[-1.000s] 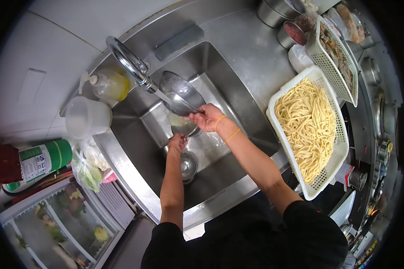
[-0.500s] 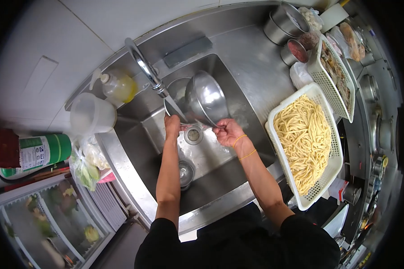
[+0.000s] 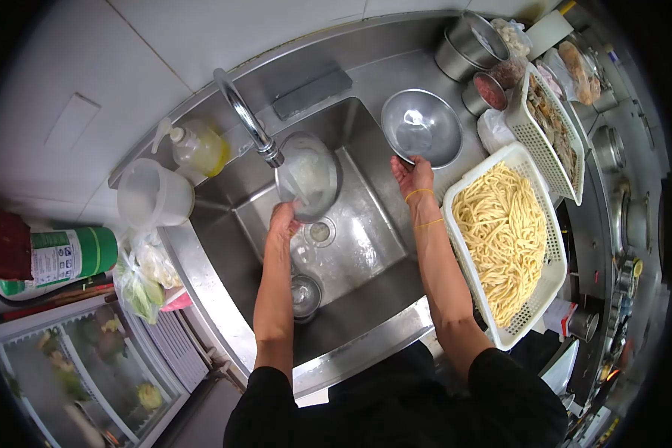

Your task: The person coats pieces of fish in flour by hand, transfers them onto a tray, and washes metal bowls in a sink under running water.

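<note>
My right hand (image 3: 414, 177) grips the near rim of a shiny metal bowl (image 3: 423, 128), its inside facing up, at the counter right of the sink. Whether the bowl rests on the counter, I cannot tell. My left hand (image 3: 284, 219) is closed on the near edge of another round bowl (image 3: 317, 179) inside the sink (image 3: 362, 246). Water streams from the curved tap (image 3: 246, 119) into that bowl. A small metal bowl (image 3: 305, 295) sits in the sink's near left part, below the drain (image 3: 319, 233).
Right of the sink stands a white basket (image 3: 558, 261) of noodles, with another white basket (image 3: 534, 123) behind it. Metal pots (image 3: 455, 60) stand at the back right. A soap bottle (image 3: 199, 149) and a plastic tub (image 3: 153, 196) line the left edge.
My right hand has carried the metal bowl up and right, out of the sink to the counter, turning its inside upward. The left hand's bowl now lies more face-up beneath the tap.
</note>
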`<state>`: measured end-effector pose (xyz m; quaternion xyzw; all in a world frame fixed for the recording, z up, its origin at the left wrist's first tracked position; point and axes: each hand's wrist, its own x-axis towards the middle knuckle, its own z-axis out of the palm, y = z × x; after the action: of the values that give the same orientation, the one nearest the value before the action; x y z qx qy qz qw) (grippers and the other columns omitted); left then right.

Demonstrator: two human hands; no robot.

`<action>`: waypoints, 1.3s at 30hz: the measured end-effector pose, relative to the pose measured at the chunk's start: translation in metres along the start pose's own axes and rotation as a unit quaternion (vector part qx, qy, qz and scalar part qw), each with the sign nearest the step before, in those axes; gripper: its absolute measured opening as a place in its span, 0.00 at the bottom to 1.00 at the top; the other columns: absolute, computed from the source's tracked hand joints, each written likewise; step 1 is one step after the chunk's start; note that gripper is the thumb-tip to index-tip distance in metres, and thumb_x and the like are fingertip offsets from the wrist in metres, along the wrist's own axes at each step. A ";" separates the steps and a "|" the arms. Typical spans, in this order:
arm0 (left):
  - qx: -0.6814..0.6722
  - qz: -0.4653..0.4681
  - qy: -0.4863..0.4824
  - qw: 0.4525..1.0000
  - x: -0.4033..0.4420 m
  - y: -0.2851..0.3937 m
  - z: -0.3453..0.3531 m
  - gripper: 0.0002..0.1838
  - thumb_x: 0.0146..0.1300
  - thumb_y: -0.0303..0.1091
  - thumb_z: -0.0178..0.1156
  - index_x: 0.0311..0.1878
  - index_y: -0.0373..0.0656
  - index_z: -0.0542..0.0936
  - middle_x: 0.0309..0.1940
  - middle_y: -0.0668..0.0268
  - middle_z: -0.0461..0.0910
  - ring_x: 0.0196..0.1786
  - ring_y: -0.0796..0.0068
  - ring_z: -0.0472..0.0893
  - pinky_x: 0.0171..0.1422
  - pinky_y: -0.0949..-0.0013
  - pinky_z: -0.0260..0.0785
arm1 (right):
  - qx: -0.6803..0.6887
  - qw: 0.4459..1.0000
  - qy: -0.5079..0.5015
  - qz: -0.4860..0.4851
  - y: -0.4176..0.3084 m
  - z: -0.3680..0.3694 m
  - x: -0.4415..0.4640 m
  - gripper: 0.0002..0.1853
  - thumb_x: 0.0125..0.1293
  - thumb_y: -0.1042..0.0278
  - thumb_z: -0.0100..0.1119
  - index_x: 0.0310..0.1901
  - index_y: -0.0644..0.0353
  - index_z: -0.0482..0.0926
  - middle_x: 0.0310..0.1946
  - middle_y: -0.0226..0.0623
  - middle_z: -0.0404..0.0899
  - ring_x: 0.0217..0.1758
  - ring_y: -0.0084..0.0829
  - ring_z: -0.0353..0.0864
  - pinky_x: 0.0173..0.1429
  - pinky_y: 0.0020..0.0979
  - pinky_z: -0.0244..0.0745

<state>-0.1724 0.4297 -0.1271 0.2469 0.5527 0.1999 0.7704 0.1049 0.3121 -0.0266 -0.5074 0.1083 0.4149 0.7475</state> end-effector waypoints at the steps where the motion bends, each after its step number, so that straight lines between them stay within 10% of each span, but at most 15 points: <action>1: -0.066 -0.041 -0.044 0.996 0.010 -0.011 -0.004 0.10 0.64 0.33 0.57 0.42 0.36 0.80 0.30 0.56 0.82 0.14 0.73 0.73 0.16 0.73 0.61 | 0.002 1.000 0.007 0.001 0.002 -0.004 0.003 0.13 0.66 0.69 0.42 0.43 0.70 0.74 0.34 0.49 0.81 0.33 0.34 0.84 0.39 0.30 0.83; 2: -0.145 -0.057 -0.226 0.962 0.008 -0.016 -0.011 0.12 0.64 0.29 0.56 0.48 0.33 0.76 0.27 0.56 0.81 0.13 0.78 0.71 0.16 0.76 0.59 | 0.006 1.000 0.015 0.002 0.002 -0.005 0.003 0.13 0.66 0.69 0.42 0.43 0.70 0.73 0.34 0.49 0.81 0.34 0.34 0.84 0.39 0.30 0.84; 9: -0.396 -0.114 -0.407 0.815 0.019 -0.049 -0.007 0.15 0.65 0.35 0.58 0.48 0.32 0.77 0.28 0.55 0.81 0.13 0.82 0.71 0.18 0.79 0.62 | -0.098 0.995 0.012 -0.001 0.016 -0.004 -0.033 0.16 0.64 0.71 0.43 0.46 0.77 0.67 0.35 0.56 0.80 0.28 0.42 0.84 0.30 0.36 0.84; 10: -0.410 -0.135 -0.503 0.749 0.023 -0.053 -0.009 0.17 0.64 0.38 0.59 0.49 0.35 0.78 0.35 0.57 0.81 0.26 0.77 0.78 0.27 0.74 0.69 | -0.110 0.994 0.017 0.016 0.023 -0.002 -0.040 0.19 0.63 0.72 0.44 0.52 0.79 0.65 0.35 0.56 0.80 0.28 0.45 0.85 0.30 0.38 0.85; 14: -0.375 -0.050 -0.388 0.840 -0.014 -0.052 0.006 0.22 0.63 0.43 0.60 0.56 0.40 0.77 0.56 0.53 0.74 0.67 0.48 0.67 0.67 0.42 0.65 | -0.234 0.972 0.001 -0.032 0.062 0.002 -0.053 0.24 0.63 0.73 0.45 0.59 0.75 0.62 0.42 0.59 0.79 0.34 0.50 0.85 0.30 0.41 0.85; 17: -0.374 -0.061 -0.307 0.873 -0.024 -0.042 0.005 0.24 0.64 0.44 0.60 0.59 0.41 0.75 0.61 0.51 0.72 0.68 0.41 0.66 0.72 0.36 0.57 | -0.382 0.920 -0.016 -0.083 0.082 0.022 -0.069 0.30 0.61 0.72 0.49 0.65 0.70 0.58 0.49 0.62 0.76 0.39 0.57 0.84 0.39 0.46 0.84; 22: -0.270 0.043 -0.258 0.927 0.010 -0.071 -0.004 0.25 0.68 0.47 0.56 0.62 0.40 0.73 0.63 0.54 0.72 0.66 0.52 0.70 0.72 0.48 0.62 | -0.675 0.718 -0.045 -0.165 0.101 0.055 -0.107 0.41 0.56 0.75 0.54 0.72 0.63 0.48 0.59 0.65 0.66 0.52 0.60 0.78 0.48 0.52 0.80; 25: -0.329 0.060 -0.263 0.905 -0.010 -0.070 0.023 0.26 0.71 0.44 0.50 0.66 0.37 0.69 0.62 0.55 0.74 0.64 0.57 0.74 0.69 0.57 0.68 | -0.686 0.692 -0.110 -0.198 0.088 0.076 -0.137 0.47 0.49 0.74 0.61 0.72 0.64 0.50 0.65 0.61 0.60 0.54 0.62 0.76 0.55 0.49 0.76; 28: -0.383 0.039 -0.279 0.880 -0.013 -0.069 0.032 0.25 0.70 0.41 0.51 0.64 0.35 0.70 0.61 0.54 0.75 0.62 0.57 0.75 0.68 0.57 0.69 | -0.690 0.563 -0.157 -0.427 0.120 0.066 -0.124 0.48 0.44 0.76 0.64 0.71 0.61 0.55 0.70 0.54 0.56 0.67 0.60 0.64 0.64 0.52 0.67; 32: -0.397 0.026 -0.271 0.877 -0.014 -0.070 0.030 0.23 0.68 0.37 0.51 0.62 0.33 0.72 0.58 0.54 0.76 0.61 0.57 0.77 0.66 0.57 0.71 | -0.650 0.571 -0.249 -0.436 0.111 0.075 -0.128 0.50 0.40 0.78 0.66 0.71 0.51 0.58 0.75 0.38 0.51 0.73 0.61 0.48 0.70 0.60 0.53; 39: -0.340 0.042 -0.231 0.911 -0.018 -0.073 0.012 0.20 0.65 0.31 0.51 0.58 0.30 0.74 0.54 0.53 0.79 0.57 0.57 0.80 0.62 0.57 0.74 | -0.563 0.668 -0.349 -0.339 0.071 0.077 -0.107 0.57 0.33 0.75 0.66 0.73 0.52 0.54 0.73 0.48 0.53 0.74 0.61 0.48 0.76 0.49 0.51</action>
<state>-0.1643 0.3595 -0.1540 0.0325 0.2471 0.3454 0.9048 -0.0351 0.3328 0.0240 -0.6520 -0.5938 0.2620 0.3920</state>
